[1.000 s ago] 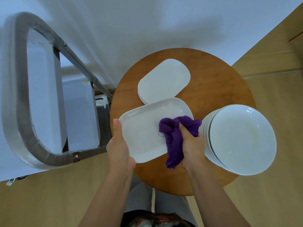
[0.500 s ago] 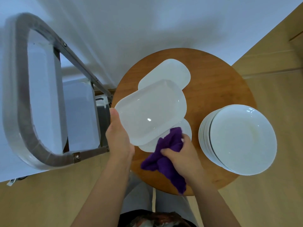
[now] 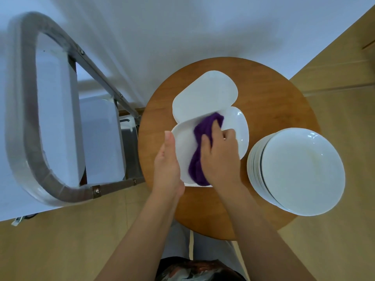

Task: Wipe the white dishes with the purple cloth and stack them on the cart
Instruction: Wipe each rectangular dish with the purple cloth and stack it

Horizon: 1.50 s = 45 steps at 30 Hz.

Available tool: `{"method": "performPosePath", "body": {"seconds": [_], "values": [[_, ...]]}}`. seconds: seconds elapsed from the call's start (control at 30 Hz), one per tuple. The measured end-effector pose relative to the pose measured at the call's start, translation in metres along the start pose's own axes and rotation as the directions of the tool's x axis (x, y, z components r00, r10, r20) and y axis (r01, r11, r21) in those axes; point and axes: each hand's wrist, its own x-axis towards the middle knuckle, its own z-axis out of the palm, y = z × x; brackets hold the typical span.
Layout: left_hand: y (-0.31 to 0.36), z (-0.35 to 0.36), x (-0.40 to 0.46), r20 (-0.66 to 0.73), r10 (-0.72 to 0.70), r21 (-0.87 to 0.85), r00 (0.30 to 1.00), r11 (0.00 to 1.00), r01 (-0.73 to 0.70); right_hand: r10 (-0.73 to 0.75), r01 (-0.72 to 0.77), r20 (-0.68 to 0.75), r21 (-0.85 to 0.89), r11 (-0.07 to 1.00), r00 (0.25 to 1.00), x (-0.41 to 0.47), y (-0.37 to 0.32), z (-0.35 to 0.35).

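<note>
Cart (image 3: 50, 187): it stands on the far left, with a fat grey metal rail that curves round and white shelves below the rail
Left hand (image 3: 167, 165): it holds the left edge of the rectangle dish; the thumb lies straight along the rim, and the other fingers are under the dish where I cannot see them
Rectangle dish (image 3: 182, 145): this white dish with round corners sits near the middle of the table, between the two hands, and is held at its left edge
Purple cloth (image 3: 199, 142): it is bunched up in a long lump lying on the rectangle dish, running from the far side to the near side
Right hand (image 3: 220, 157): it is on top of the purple cloth, with the fingers curled round it, pushing it down on the dish
Far dishes (image 3: 205, 94): a small stack of the same kind of white dish lies just behind the one being wiped, and its near edge laps over that dish
Round table (image 3: 269, 94): it is brown wood and holds all the dishes
Round plates (image 3: 302, 171): a tall stack of white round plates sits on the right side of the table, just beside the rectangle dish
Floor (image 3: 60, 250): light wood, all round the table
</note>
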Motion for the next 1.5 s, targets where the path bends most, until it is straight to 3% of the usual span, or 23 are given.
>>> {"method": "performPosePath", "body": {"seconds": [0.17, 0.33, 0.6, 0.7, 0.77, 0.87, 0.93, 0.97, 1.0, 1.07, 1.13, 1.2, 1.27, 1.33, 1.43, 1.5], "values": [[-0.007, -0.009, 0.001, 0.005, -0.006, -0.037, 1.0, 0.999, 0.006, -0.301, 0.306, 0.076, -0.063, 0.95, 0.951, -0.031, -0.023, 0.013], [-0.006, -0.017, 0.003, -0.005, -0.097, -0.128, 0.995, 0.987, 0.095, -0.432, 0.466, 0.275, -0.07, 0.882, 0.859, -0.037, -0.01, 0.005], [-0.005, -0.022, 0.01, -0.019, -0.177, -0.13, 0.984, 0.976, 0.173, -0.507, 0.679, 0.553, -0.152, 0.718, 0.661, -0.032, 0.013, -0.013], [0.003, -0.026, 0.012, -0.07, -0.141, -0.106, 0.987, 0.985, 0.134, -0.444, 0.68, 0.607, -0.23, 0.696, 0.659, -0.033, 0.023, -0.025], [0.005, -0.032, 0.01, -0.16, -0.041, -0.085, 0.986, 0.996, 0.027, -0.375, 0.579, 0.525, -0.302, 0.757, 0.764, -0.038, 0.03, -0.032], [0.01, -0.035, 0.005, -0.243, 0.029, -0.083, 0.97, 0.995, -0.051, -0.277, 0.307, 0.146, -0.258, 0.916, 0.95, -0.045, 0.033, -0.047], [0.014, -0.027, 0.0, -0.237, 0.04, -0.062, 0.971, 0.997, -0.056, -0.243, 0.233, -0.151, -0.085, 0.969, 0.958, -0.047, 0.031, -0.049], [0.015, -0.02, -0.004, -0.224, 0.04, -0.042, 0.974, 0.998, -0.05, -0.236, 0.234, -0.209, -0.03, 0.972, 0.949, -0.048, 0.027, -0.046], [0.015, -0.011, -0.009, -0.195, 0.039, -0.022, 0.98, 0.999, -0.045, -0.227, 0.239, -0.177, 0.05, 0.97, 0.958, -0.05, 0.022, -0.04], [0.01, 0.004, -0.019, -0.128, 0.037, -0.019, 0.991, 0.999, -0.04, -0.174, 0.143, 0.081, 0.297, 0.944, 0.981, -0.055, 0.01, -0.028], [0.007, 0.012, -0.025, -0.127, 0.007, -0.056, 0.992, 0.998, -0.014, -0.193, 0.078, 0.248, 0.407, 0.91, 0.949, -0.059, 0.007, -0.023], [0.005, 0.012, -0.025, -0.104, -0.073, -0.196, 0.992, 0.979, 0.051, -0.311, 0.212, 0.25, 0.355, 0.911, 0.917, -0.058, 0.015, -0.024], [0.008, 0.012, -0.028, -0.066, -0.095, -0.266, 0.993, 0.961, 0.074, -0.447, 0.427, 0.266, 0.134, 0.894, 0.854, -0.056, 0.023, -0.026], [0.007, 0.015, -0.032, -0.059, -0.081, -0.225, 0.995, 0.972, 0.066, -0.487, 0.502, 0.172, -0.059, 0.863, 0.856, -0.055, 0.025, -0.022], [0.011, 0.026, -0.04, -0.016, -0.041, -0.15, 0.999, 0.988, 0.038, -0.508, 0.511, -0.144, -0.019, 0.86, 0.849, -0.053, 0.022, -0.018], [0.02, 0.029, -0.042, 0.024, 0.022, -0.07, 0.999, 0.997, -0.021, -0.53, 0.556, -0.24, 0.054, 0.829, 0.813, -0.046, 0.023, -0.02]]}}
